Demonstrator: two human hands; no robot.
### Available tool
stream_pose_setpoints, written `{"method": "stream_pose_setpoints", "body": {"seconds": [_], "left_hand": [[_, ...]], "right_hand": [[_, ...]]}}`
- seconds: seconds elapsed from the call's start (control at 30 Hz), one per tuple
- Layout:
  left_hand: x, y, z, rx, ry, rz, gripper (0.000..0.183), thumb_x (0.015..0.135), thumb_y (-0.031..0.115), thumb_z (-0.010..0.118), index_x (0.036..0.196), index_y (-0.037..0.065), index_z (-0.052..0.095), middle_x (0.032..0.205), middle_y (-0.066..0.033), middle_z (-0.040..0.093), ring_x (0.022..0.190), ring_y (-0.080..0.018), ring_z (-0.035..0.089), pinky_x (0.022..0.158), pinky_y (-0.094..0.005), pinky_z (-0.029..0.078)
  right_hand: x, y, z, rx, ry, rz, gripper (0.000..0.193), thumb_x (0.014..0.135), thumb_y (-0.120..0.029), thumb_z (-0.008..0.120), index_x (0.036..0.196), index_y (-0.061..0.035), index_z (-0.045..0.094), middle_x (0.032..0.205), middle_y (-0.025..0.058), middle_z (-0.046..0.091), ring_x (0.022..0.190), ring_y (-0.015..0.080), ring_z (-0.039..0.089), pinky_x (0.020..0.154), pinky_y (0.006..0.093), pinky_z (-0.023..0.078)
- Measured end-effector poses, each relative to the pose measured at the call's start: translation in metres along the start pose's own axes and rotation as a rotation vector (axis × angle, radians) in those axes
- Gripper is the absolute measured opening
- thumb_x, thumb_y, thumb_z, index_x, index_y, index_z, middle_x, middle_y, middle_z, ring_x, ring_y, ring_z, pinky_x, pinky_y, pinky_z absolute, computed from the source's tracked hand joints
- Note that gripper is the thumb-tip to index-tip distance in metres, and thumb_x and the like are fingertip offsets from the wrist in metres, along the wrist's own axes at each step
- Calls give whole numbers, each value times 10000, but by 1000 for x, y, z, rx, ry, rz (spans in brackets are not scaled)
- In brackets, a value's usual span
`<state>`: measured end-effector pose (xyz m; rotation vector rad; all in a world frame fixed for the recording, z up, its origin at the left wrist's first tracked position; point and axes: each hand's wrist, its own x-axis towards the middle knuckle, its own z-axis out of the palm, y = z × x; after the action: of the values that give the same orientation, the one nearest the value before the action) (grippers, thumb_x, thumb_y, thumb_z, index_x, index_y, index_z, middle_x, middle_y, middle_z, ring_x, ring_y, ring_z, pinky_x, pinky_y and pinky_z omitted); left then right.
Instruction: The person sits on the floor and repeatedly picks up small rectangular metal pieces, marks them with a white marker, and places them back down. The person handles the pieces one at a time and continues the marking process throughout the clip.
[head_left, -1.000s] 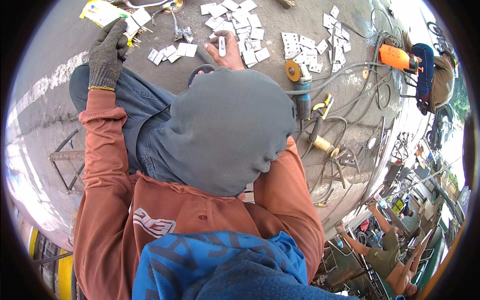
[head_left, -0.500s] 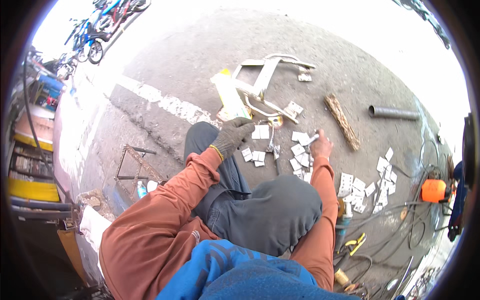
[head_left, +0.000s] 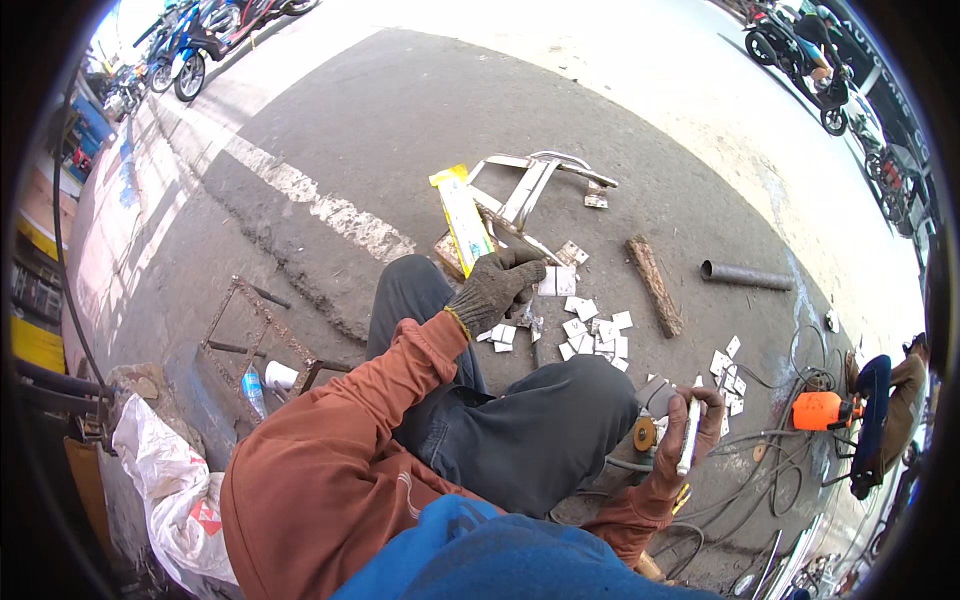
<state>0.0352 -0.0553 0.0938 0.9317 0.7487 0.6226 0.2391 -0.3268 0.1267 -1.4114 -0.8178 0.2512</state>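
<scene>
I sit on the asphalt with my legs in dark trousers. My left hand (head_left: 495, 290), in a grey knit glove, is curled above my knee, at the edge of several small white metal plates (head_left: 597, 335) scattered on the ground. Whether it grips one of them is hidden. My bare right hand (head_left: 685, 440) is lower right and holds a white marker-like stick (head_left: 690, 435) upright, next to an angle grinder disc (head_left: 645, 433).
A yellow box (head_left: 462, 215) and a bent metal frame (head_left: 530, 190) lie beyond the plates. To the right are a wooden stick (head_left: 655, 285), a grey pipe (head_left: 745, 275), an orange power tool (head_left: 820, 410) and cables. A rusty frame (head_left: 250, 330) and a white sack (head_left: 170, 480) lie left. Another person (head_left: 880, 410) crouches far right.
My head has lifted, so the view now takes in more road. My right hand has pulled back from the plates toward my right side with the white stick. My left hand stays near the plates.
</scene>
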Motion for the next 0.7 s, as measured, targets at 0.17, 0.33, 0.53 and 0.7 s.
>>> {"method": "stream_pose_setpoints", "body": {"seconds": [0.17,0.33,0.53,0.7], "left_hand": [[-28,16,49,-23,-114,62,271,990,190,683,1184,3,654,717,-16,630,525,-61,519,443,-224,401],[-64,18,72,74,-164,3,277,992,189,674,1192,-1,654,707,-19,649,512,-61,538,440,-209,399],[-75,11,88,45,-179,38,287,977,180,692,1180,-22,666,687,-7,609,501,-56,511,438,-209,368],[-72,-3,89,180,-235,50,328,954,196,729,1194,-24,689,705,-19,629,518,-50,500,449,-205,345]], "right_hand": [[-48,-22,39,-254,-44,36,228,896,-1,728,1085,-13,603,956,74,652,818,124,608,725,275,495],[-58,-19,55,-222,105,-10,265,888,-8,744,1112,-16,603,906,44,630,735,82,555,656,240,483],[-62,-17,61,-234,125,-32,306,872,-4,757,1141,-28,611,975,69,680,783,112,623,711,263,507],[-72,-8,61,-185,175,-76,339,882,-3,747,1177,-18,582,1030,77,687,879,115,643,775,259,524]]}}
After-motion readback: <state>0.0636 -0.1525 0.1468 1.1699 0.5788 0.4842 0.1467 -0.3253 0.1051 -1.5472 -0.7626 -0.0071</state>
